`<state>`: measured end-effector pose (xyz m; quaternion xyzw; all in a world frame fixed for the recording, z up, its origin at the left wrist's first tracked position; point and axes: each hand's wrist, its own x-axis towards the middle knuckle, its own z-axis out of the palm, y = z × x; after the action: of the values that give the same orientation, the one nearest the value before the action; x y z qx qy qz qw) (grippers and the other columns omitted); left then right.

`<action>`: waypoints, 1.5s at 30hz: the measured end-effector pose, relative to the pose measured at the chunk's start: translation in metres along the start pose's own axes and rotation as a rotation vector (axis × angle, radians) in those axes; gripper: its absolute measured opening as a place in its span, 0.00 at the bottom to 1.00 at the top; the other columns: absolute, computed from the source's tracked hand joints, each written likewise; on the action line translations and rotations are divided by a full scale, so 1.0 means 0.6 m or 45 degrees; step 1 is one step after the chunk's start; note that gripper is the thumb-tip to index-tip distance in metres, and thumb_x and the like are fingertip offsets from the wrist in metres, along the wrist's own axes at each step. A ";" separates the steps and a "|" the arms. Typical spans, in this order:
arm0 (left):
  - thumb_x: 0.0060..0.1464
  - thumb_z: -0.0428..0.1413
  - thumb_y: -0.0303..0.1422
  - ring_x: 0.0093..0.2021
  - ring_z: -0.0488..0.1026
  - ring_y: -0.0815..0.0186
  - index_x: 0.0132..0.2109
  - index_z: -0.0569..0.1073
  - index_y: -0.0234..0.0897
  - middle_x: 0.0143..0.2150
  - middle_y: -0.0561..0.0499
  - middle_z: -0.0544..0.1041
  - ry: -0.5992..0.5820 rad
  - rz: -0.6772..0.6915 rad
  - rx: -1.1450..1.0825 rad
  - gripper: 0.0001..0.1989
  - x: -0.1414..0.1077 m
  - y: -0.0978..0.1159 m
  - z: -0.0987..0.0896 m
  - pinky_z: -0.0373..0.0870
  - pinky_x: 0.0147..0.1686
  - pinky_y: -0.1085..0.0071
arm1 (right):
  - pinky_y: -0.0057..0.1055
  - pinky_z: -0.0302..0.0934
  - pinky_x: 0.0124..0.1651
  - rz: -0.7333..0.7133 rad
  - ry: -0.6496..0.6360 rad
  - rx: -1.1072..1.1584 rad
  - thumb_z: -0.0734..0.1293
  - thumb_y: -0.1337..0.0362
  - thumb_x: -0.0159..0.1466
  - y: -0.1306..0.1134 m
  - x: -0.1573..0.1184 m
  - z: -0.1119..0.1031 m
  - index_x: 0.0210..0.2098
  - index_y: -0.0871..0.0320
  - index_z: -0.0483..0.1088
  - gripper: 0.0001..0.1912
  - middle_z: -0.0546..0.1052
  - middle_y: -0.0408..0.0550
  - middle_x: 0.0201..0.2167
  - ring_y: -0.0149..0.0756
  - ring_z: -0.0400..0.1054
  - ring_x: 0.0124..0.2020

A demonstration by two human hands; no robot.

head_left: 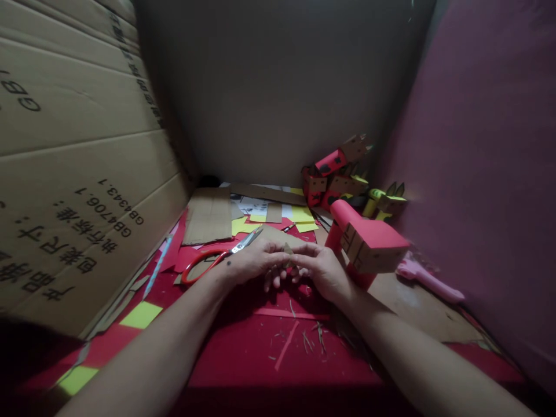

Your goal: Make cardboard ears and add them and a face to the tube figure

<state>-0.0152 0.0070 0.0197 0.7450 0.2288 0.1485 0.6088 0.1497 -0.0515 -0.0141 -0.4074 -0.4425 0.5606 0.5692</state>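
Both hands meet over the middle of the red-covered table [247, 347]. Between their fingertips is a small brown cardboard piece [288, 252], partly hidden by the fingers. My left hand [260, 260] pinches it from the left, and my right hand [319, 263] pinches it from the right. Red-handled scissors [217, 255] lie just left of my left hand, blades pointing away to the right. Close by my right hand stands a red paper and cardboard figure [373, 237] with a boxy head.
A large cardboard box [87, 145] walls the left side. Several similar figures [339, 174] stand at the back right. A pink tool [430, 278] lies on cardboard at right. Thin scraps [319, 339] litter the front; a cardboard sheet [208, 214] lies behind the scissors.
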 end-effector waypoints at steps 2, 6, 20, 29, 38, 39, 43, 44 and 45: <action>0.61 0.54 0.42 0.19 0.71 0.69 0.33 0.77 0.33 0.26 0.46 0.77 -0.008 0.008 -0.010 0.17 -0.001 0.002 0.001 0.65 0.15 0.78 | 0.24 0.61 0.22 -0.025 -0.013 -0.039 0.77 0.62 0.51 -0.001 -0.002 0.001 0.31 0.61 0.77 0.11 0.80 0.45 0.22 0.29 0.70 0.18; 0.59 0.55 0.39 0.21 0.72 0.70 0.34 0.76 0.31 0.28 0.45 0.78 0.010 0.007 -0.071 0.14 -0.006 0.005 0.001 0.66 0.17 0.79 | 0.26 0.62 0.23 -0.054 -0.022 -0.028 0.77 0.63 0.51 -0.003 0.000 0.001 0.31 0.60 0.77 0.09 0.80 0.43 0.22 0.29 0.70 0.18; 0.51 0.60 0.25 0.30 0.76 0.70 0.42 0.76 0.31 0.39 0.42 0.80 -0.030 0.041 -0.257 0.10 -0.014 -0.009 -0.011 0.73 0.25 0.78 | 0.26 0.66 0.22 -0.023 0.047 0.213 0.79 0.67 0.44 -0.002 0.009 0.001 0.28 0.61 0.75 0.13 0.78 0.42 0.21 0.30 0.72 0.19; 0.53 0.61 0.32 0.26 0.77 0.68 0.39 0.75 0.32 0.35 0.44 0.81 0.035 0.013 -0.174 0.08 -0.010 -0.007 -0.009 0.72 0.20 0.78 | 0.28 0.68 0.23 -0.015 0.045 0.174 0.79 0.64 0.43 -0.003 0.006 0.005 0.28 0.59 0.73 0.15 0.76 0.40 0.21 0.31 0.72 0.20; 0.54 0.59 0.34 0.14 0.60 0.77 0.31 0.73 0.34 0.19 0.55 0.71 0.252 0.027 -0.103 0.07 -0.006 -0.006 -0.006 0.52 0.13 0.82 | 0.32 0.65 0.25 -0.174 0.135 -0.371 0.69 0.58 0.58 -0.003 -0.016 0.020 0.44 0.59 0.69 0.17 0.75 0.44 0.28 0.33 0.69 0.21; 0.54 0.59 0.34 0.14 0.59 0.78 0.32 0.73 0.34 0.18 0.57 0.69 0.309 0.034 -0.114 0.07 -0.006 -0.007 -0.007 0.52 0.13 0.82 | 0.33 0.65 0.26 -0.237 0.189 -0.466 0.68 0.59 0.58 -0.005 -0.024 0.025 0.45 0.59 0.68 0.17 0.73 0.44 0.29 0.33 0.68 0.22; 0.53 0.57 0.35 0.15 0.57 0.78 0.31 0.70 0.35 0.21 0.57 0.69 0.505 0.052 -0.163 0.08 -0.003 -0.008 -0.012 0.49 0.14 0.81 | 0.36 0.64 0.37 -0.497 0.239 -0.796 0.69 0.66 0.55 -0.018 -0.090 0.033 0.34 0.57 0.72 0.06 0.72 0.49 0.35 0.38 0.68 0.34; 0.52 0.58 0.35 0.15 0.57 0.78 0.31 0.70 0.35 0.21 0.56 0.70 0.536 0.047 -0.170 0.07 -0.001 -0.008 -0.012 0.48 0.13 0.81 | 0.36 0.63 0.38 -0.530 0.209 -0.854 0.68 0.66 0.56 -0.020 -0.114 0.027 0.30 0.56 0.72 0.01 0.72 0.48 0.32 0.39 0.68 0.34; 0.51 0.58 0.34 0.14 0.56 0.78 0.31 0.70 0.35 0.21 0.55 0.70 0.558 0.039 -0.173 0.07 0.000 -0.008 -0.012 0.47 0.13 0.80 | 0.36 0.63 0.39 -0.573 0.201 -0.928 0.67 0.66 0.58 -0.019 -0.139 0.015 0.29 0.56 0.73 0.02 0.73 0.48 0.31 0.39 0.68 0.34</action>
<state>-0.0194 0.0138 0.0168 0.6556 0.3336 0.3311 0.5910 0.1459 -0.1355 -0.0043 -0.5169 -0.6442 0.1969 0.5282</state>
